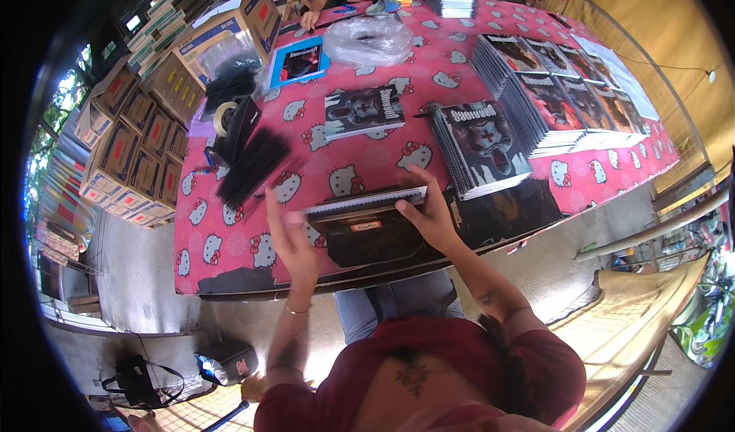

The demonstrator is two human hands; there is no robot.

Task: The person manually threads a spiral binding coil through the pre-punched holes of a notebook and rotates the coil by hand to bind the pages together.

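My right hand [429, 210] grips the right end of a spiral-bound notebook [366, 202] that lies on a dark binding machine [371, 237] at the table's near edge. My left hand [287, 237] is raised with fingers spread, just left of the notebook and apart from it. A bundle of black plastic binding combs [253, 168] lies on the pink cartoon-cat tablecloth [230, 241] beyond my left hand.
Stacks of dark-covered notebooks [478, 145] stand at the right, with more rows [563, 88] behind them. A single notebook [364, 110], a blue-edged book [298, 61], a plastic bag [367, 40] and a tape roll [226, 114] lie farther off. Cardboard boxes [138, 141] are stacked at the left. Another person's hand [310, 19] rests at the far edge.
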